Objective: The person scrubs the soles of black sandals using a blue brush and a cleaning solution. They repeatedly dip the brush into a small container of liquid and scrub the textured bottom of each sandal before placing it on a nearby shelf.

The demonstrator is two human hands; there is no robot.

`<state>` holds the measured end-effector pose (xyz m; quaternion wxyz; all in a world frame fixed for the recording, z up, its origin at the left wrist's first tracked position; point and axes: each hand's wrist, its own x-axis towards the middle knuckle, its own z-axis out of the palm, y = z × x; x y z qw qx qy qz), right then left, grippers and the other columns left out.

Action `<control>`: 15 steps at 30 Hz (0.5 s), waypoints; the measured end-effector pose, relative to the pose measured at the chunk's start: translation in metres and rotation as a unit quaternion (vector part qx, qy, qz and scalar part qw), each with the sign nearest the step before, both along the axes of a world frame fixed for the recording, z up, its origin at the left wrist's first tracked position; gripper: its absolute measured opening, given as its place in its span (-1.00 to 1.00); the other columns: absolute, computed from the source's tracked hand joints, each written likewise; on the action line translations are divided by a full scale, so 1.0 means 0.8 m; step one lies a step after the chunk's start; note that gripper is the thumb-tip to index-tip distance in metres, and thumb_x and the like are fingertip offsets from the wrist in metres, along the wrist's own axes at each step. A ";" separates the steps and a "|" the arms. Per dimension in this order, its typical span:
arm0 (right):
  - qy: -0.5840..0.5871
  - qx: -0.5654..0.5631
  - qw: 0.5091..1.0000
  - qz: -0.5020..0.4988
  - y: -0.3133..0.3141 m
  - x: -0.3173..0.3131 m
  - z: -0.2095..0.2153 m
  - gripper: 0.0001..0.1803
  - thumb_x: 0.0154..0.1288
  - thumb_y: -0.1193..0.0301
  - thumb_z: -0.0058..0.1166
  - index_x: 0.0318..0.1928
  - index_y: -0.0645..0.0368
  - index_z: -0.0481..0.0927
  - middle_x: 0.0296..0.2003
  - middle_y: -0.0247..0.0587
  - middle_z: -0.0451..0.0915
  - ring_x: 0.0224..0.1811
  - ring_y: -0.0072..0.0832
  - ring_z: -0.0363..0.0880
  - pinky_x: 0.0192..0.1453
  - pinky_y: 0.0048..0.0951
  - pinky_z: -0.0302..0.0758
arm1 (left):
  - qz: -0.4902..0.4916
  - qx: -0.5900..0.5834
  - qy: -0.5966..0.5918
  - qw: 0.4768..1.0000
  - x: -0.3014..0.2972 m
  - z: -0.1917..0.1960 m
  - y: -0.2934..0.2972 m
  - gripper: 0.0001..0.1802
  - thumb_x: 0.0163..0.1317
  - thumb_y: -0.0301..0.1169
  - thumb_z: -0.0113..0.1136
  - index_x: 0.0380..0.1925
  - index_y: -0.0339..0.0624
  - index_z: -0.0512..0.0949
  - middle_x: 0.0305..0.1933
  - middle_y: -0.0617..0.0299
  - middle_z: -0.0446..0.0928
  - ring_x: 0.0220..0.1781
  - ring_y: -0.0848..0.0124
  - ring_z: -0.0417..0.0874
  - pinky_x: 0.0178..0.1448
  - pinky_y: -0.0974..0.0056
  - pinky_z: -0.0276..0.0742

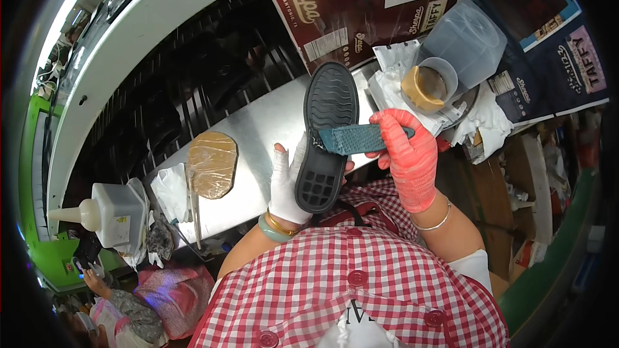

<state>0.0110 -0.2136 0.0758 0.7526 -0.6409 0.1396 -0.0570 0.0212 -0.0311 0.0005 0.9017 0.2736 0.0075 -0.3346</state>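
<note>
A black shoe sole [331, 100] stands nearly upright over the metal table, its grooved inner side with a grid of hollows at the heel turned toward me. My left hand [288, 177], in a white fingertip-less glove, is closed round its left edge and underside; most of those fingers are hidden behind it. In a reddish-pink glove, my right hand [407, 154] grips a flat teal brush [351, 140] with a textured surface. The brush's broad end lies against the middle of the sole, where a whitish, wet-looking patch shows along the edge.
A tape-wrapped brown oval pad [213, 165] lies on the metal table [255, 187]. At the left stands a white nozzle bottle [116, 216]. A tan-crusted cup [429, 84] and translucent container [467, 42] sit right, beside printed cardboard [348, 0]. Another person [138, 309] is at lower left.
</note>
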 end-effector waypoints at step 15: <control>-0.039 -0.061 0.993 0.092 0.026 -0.041 0.004 -0.83 0.32 0.48 0.00 -0.19 0.36 0.55 -0.36 -0.18 0.61 -0.45 -0.65 0.53 -0.39 -0.61 0.52 | 0.084 -0.049 0.012 0.995 0.010 0.010 -0.007 -0.13 0.23 0.35 -0.53 0.38 0.02 -0.04 0.31 0.03 0.20 0.19 0.04 0.40 0.20 -0.03 0.41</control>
